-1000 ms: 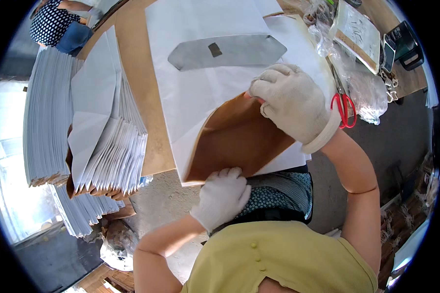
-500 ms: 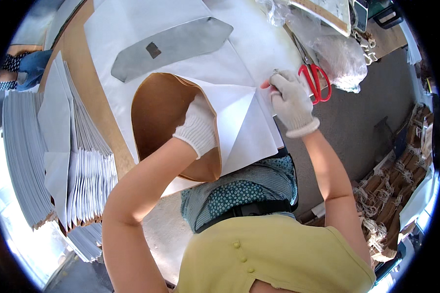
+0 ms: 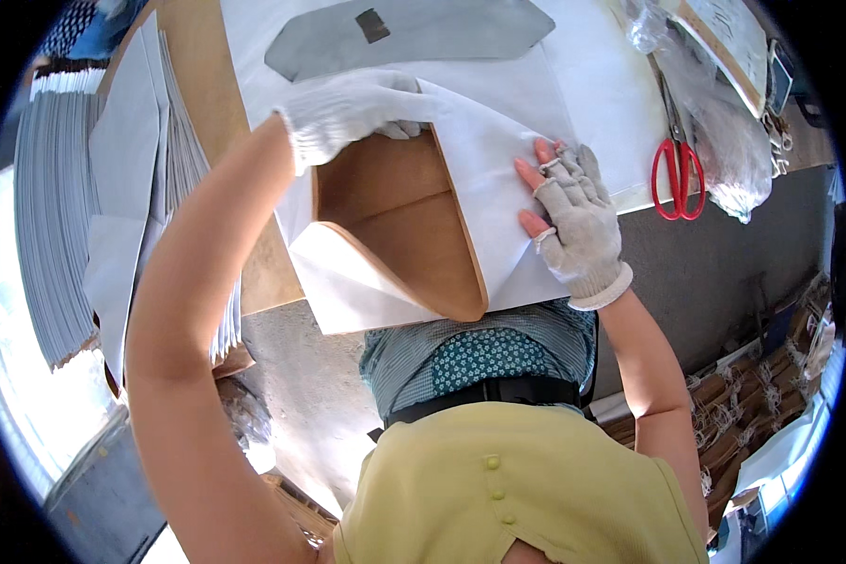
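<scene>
While the head view looks straight down, the white paper sheet lies on the bench, partly wrapped over a brown board form. The left hand, gloved, curls closed over the sheet's upper fold at the top edge of the form, gripping paper. The right hand, in a fingerless glove, lies flat and spread on the sheet just right of the form, pressing it down and gripping nothing. Judging by the folds, the right flap is laid over and the lower left corner is turned up, but the form's brown middle is bare, so the folding looks roughly half done. Above the form lies a grey pointed template; right of it red scissors; left of it stacks of folded paper. The form's near tip and the left fingertips are hidden.
</scene>
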`<state>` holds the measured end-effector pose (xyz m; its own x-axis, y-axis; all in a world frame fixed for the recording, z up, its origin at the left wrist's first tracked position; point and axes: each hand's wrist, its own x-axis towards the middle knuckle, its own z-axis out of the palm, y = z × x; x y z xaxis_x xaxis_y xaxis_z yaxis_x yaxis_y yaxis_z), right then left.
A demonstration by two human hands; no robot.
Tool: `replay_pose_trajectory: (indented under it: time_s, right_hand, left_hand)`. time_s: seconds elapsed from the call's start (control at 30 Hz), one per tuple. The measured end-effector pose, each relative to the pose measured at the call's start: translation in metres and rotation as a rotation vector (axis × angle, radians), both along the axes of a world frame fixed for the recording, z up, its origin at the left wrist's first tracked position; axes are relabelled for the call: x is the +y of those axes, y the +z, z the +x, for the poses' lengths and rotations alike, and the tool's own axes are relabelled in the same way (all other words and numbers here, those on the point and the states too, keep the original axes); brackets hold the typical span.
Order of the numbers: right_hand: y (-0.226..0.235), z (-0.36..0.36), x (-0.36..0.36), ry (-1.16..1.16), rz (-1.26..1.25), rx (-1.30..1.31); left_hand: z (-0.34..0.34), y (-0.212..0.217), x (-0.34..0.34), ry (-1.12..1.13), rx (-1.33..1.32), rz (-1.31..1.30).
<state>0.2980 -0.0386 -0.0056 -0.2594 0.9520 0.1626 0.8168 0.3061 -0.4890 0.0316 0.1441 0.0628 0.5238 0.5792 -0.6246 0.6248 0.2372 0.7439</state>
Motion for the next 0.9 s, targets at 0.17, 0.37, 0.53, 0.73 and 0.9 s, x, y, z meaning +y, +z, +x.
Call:
replay_pose_trajectory:
  time_s: [0.17, 0.37, 0.53, 0.73, 0.9]
  right_hand:
    - [-0.002, -0.003, -0.002, 0.059, 0.040, -0.197]
    - [-0.008, -0.028, -0.050, 0.403, 0.060, -0.151]
    - [0.002, -0.035, 0.032, 0.165, 0.075, -0.167]
    - [-0.003, -0.037, 0.041, 0.177, 0.088, -0.272]
    - [0.002, -0.058, 0.083, 0.335, 0.138, -0.278]
  left_hand:
    - [0.019, -0.008, -0.022, -0.146, 0.400, 0.465]
    - [0.026, -0.028, -0.033, -0.112, 0.461, 0.632]
    - [0.021, -0.026, -0.042, -0.135, 0.488, 0.801]
    - [-0.049, 0.053, -0.105, 0.352, -0.114, 0.836]
    - [-0.097, -0.052, -0.155, 0.581, 0.060, 0.884]
